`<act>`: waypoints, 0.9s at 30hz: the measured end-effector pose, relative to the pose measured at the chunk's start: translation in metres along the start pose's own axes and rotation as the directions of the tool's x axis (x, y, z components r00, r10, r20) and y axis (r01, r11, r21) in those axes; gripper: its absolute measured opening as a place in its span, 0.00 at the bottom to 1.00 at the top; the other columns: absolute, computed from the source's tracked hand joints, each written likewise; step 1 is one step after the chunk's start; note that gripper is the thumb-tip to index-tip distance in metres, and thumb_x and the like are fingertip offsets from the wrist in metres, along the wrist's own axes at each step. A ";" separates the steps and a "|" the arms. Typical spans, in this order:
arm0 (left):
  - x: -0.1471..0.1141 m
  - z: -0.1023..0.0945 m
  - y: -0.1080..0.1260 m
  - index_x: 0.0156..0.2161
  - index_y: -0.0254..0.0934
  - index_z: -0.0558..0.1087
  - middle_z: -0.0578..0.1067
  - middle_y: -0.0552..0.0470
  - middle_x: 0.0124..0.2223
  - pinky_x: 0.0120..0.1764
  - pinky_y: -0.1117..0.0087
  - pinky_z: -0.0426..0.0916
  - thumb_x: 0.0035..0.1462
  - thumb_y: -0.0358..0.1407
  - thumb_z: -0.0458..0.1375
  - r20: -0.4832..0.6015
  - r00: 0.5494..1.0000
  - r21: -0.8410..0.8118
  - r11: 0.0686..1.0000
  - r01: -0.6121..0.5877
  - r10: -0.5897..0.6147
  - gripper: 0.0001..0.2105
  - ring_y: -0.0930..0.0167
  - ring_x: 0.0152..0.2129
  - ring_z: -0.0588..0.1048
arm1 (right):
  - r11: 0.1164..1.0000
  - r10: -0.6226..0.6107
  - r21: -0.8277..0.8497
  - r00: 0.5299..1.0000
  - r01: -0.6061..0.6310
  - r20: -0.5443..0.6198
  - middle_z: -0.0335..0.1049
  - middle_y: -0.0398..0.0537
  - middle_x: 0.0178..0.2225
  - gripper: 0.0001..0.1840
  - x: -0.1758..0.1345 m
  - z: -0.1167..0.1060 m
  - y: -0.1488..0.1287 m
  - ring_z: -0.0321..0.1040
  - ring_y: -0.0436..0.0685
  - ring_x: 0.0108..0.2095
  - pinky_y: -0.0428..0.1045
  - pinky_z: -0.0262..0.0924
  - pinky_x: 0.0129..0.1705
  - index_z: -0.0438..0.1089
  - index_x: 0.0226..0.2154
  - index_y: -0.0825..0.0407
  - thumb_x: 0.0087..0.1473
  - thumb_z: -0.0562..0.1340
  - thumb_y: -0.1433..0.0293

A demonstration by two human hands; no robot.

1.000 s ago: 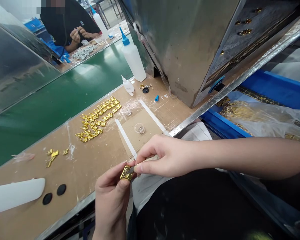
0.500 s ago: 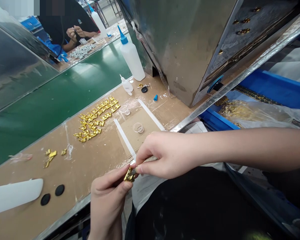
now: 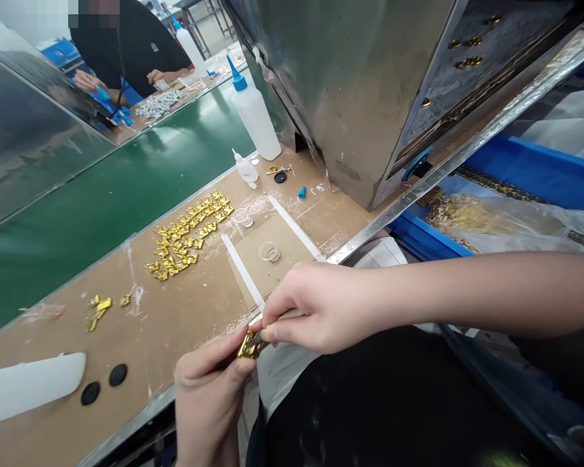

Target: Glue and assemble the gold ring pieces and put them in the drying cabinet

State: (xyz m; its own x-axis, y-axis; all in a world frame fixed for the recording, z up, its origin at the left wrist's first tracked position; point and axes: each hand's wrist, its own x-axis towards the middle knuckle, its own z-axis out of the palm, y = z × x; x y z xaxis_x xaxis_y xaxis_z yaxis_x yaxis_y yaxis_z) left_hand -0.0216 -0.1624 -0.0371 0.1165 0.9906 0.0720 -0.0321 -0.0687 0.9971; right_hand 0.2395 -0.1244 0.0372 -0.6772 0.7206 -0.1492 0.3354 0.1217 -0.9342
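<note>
My left hand (image 3: 209, 383) pinches a small shiny gold-coloured metal piece (image 3: 248, 346) between thumb and fingers, just past the bench's front edge. Thumb and fingertips of my right hand (image 3: 316, 310) are pressed together against the right side of that piece. Whatever is between them is mostly hidden; a small dark bit shows there. On the bench (image 3: 189, 318), several similar gold pieces (image 3: 187, 233) lie in rough rows. A few other gold parts (image 3: 100, 311) lie farther left.
Clear rings (image 3: 269, 251) rest on a taped cardboard square. Behind stand a large glue bottle (image 3: 257, 117) and a small bottle (image 3: 246, 168). A metal housing (image 3: 350, 91) borders the right; blue bins (image 3: 540, 168) lie beyond. Across the green belt (image 3: 126, 188) sits a co-worker (image 3: 126, 52).
My hands and the gold piece have shifted very slightly left and down, keeping the same grip. The co-worker's hands have moved apart.
</note>
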 end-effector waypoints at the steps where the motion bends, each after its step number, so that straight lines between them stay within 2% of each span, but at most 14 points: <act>1: 0.000 -0.001 0.000 0.45 0.47 0.86 0.86 0.45 0.42 0.42 0.70 0.83 0.48 0.37 0.81 0.000 1.000 0.003 1.000 0.003 -0.003 0.18 0.59 0.35 0.87 | 0.999 -0.024 -0.040 1.000 0.023 -0.015 0.68 0.40 0.23 0.13 -0.001 0.000 0.001 0.61 0.49 0.26 0.47 0.48 0.29 0.81 0.35 0.54 0.63 0.63 0.64; 3: -0.002 -0.003 -0.002 0.46 0.48 0.86 0.86 0.46 0.42 0.44 0.69 0.83 0.49 0.37 0.81 -0.013 1.000 0.002 1.000 0.009 -0.009 0.18 0.59 0.36 0.87 | 0.998 -0.032 -0.048 0.999 0.030 -0.030 0.69 0.40 0.23 0.12 -0.001 0.000 0.003 0.61 0.48 0.25 0.47 0.47 0.29 0.82 0.36 0.54 0.62 0.64 0.65; 7: -0.008 -0.005 -0.005 0.49 0.47 0.86 0.86 0.47 0.45 0.46 0.69 0.83 0.51 0.37 0.80 -0.077 0.997 0.054 0.998 0.009 -0.005 0.19 0.59 0.40 0.87 | 0.995 0.010 0.104 0.999 -0.006 -0.032 0.76 0.42 0.30 0.12 0.002 0.007 0.009 0.67 0.50 0.31 0.45 0.52 0.32 0.80 0.35 0.54 0.62 0.64 0.64; 11: -0.013 0.001 -0.006 0.55 0.42 0.83 0.86 0.46 0.49 0.47 0.72 0.82 0.55 0.41 0.78 -0.256 0.967 0.207 0.978 0.037 0.017 0.23 0.62 0.42 0.87 | 0.981 0.055 0.191 0.996 -0.041 -0.067 0.73 0.42 0.28 0.16 0.007 0.016 0.013 0.65 0.50 0.29 0.45 0.53 0.32 0.79 0.37 0.55 0.65 0.61 0.61; 15: -0.015 0.022 0.002 0.59 0.43 0.80 0.86 0.48 0.50 0.49 0.77 0.79 0.60 0.44 0.75 -0.392 0.920 0.256 0.958 0.127 -0.018 0.24 0.66 0.43 0.86 | 0.992 0.021 0.127 0.986 0.000 -0.167 0.75 0.44 0.30 0.13 0.011 0.024 0.014 0.65 0.50 0.30 0.46 0.54 0.33 0.81 0.40 0.54 0.66 0.62 0.64; 18: -0.013 0.039 0.012 0.59 0.46 0.81 0.86 0.51 0.50 0.48 0.78 0.79 0.62 0.46 0.73 -0.409 0.911 0.211 0.965 0.153 -0.055 0.22 0.68 0.42 0.86 | 0.999 -0.031 0.017 0.967 0.036 -0.252 0.75 0.45 0.30 0.14 0.012 0.026 0.015 0.65 0.51 0.31 0.46 0.52 0.35 0.80 0.38 0.55 0.67 0.61 0.65; 20: -0.012 0.047 0.018 0.58 0.46 0.81 0.86 0.52 0.50 0.48 0.78 0.79 0.62 0.46 0.73 -0.416 0.909 0.220 0.965 0.139 -0.036 0.21 0.68 0.41 0.86 | 0.998 -0.059 -0.044 0.958 0.049 -0.279 0.75 0.45 0.30 0.14 0.012 0.026 0.016 0.64 0.51 0.30 0.47 0.50 0.34 0.79 0.38 0.54 0.68 0.59 0.65; 24: -0.011 0.054 0.027 0.56 0.44 0.83 0.87 0.51 0.47 0.47 0.76 0.80 0.59 0.45 0.75 -0.383 0.924 0.291 0.951 0.102 0.018 0.21 0.67 0.40 0.86 | 0.994 -0.070 -0.102 0.964 0.045 -0.258 0.72 0.44 0.27 0.14 0.009 0.021 0.014 0.61 0.50 0.28 0.48 0.46 0.32 0.79 0.35 0.53 0.68 0.59 0.66; 27: -0.011 0.053 0.030 0.55 0.44 0.83 0.87 0.51 0.43 0.47 0.77 0.81 0.58 0.44 0.76 -0.334 0.942 0.324 0.942 0.085 0.030 0.21 0.67 0.39 0.86 | 0.995 -0.030 -0.102 0.975 0.007 -0.221 0.69 0.42 0.24 0.13 0.007 0.015 0.010 0.58 0.50 0.26 0.48 0.45 0.30 0.79 0.35 0.53 0.65 0.61 0.66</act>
State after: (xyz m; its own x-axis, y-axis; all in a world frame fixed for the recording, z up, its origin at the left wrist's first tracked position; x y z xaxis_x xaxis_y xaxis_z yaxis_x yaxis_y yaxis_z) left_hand 0.0291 -0.1822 -0.0065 -0.2230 0.9707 0.0897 0.3009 -0.0190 0.9535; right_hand 0.2282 -0.1280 0.0218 -0.5257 0.8494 -0.0463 0.3953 0.1957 -0.8974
